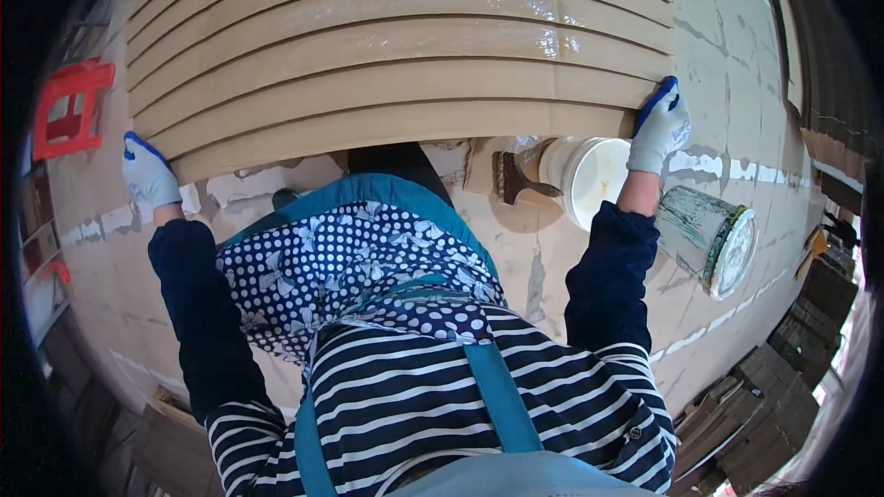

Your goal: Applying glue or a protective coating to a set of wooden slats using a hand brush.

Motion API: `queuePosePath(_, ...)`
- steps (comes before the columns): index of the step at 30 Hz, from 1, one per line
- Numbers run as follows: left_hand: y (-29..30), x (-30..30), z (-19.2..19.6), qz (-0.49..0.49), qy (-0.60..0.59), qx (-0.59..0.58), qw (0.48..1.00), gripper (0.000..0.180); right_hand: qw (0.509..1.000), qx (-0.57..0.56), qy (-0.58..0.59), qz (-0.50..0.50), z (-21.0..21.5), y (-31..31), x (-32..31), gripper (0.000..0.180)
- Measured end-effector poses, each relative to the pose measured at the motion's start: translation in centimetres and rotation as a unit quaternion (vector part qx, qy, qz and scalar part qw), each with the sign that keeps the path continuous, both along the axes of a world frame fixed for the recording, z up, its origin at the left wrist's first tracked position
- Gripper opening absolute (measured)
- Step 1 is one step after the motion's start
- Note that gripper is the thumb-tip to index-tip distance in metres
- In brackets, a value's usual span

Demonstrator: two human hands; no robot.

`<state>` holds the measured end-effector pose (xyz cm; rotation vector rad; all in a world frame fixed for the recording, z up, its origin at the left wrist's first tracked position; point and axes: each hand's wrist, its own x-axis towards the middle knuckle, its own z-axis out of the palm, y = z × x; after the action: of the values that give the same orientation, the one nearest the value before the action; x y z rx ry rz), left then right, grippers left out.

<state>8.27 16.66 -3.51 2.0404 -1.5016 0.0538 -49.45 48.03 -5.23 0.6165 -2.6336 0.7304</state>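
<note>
Brown cardboard sheets (396, 83) lie in a staggered, overlapping row in front of me, each showing a long strip. Wet, shiny streaks glisten on the farther strips. My left hand (149, 173), in a white and blue work glove, is closed on the left end of the nearest sheet. At the right end, my right hand (661, 129), gloved the same way, grips the edge with its fingers wrapped round. Just left of that hand, a wide brush (527, 180) rests near a white bucket (597, 182). Whether one sheet or several are gripped is hidden.
A second, smeared bucket (707, 237) lies or leans right of my right forearm. A red plastic stool (72, 110) stands at the far left. Stacked cardboard (746, 405) lines the lower right, and dark stacked sheets (833, 64) rise at the right. Pale tape strips cross the floor (727, 120).
</note>
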Motion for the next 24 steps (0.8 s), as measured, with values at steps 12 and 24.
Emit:
queuePosePath(12,3.1,7.4,1.9,-0.257,0.088,0.18,0.945,0.047,0.982,-0.052,-0.162,0.083,3.0,5.6,-1.6,0.046)
queuePosePath(24,1.5,10.8,8.1,-0.269,0.222,0.148,0.925,0.04,0.939,0.006,-0.324,0.117,6.9,4.8,-0.9,0.033)
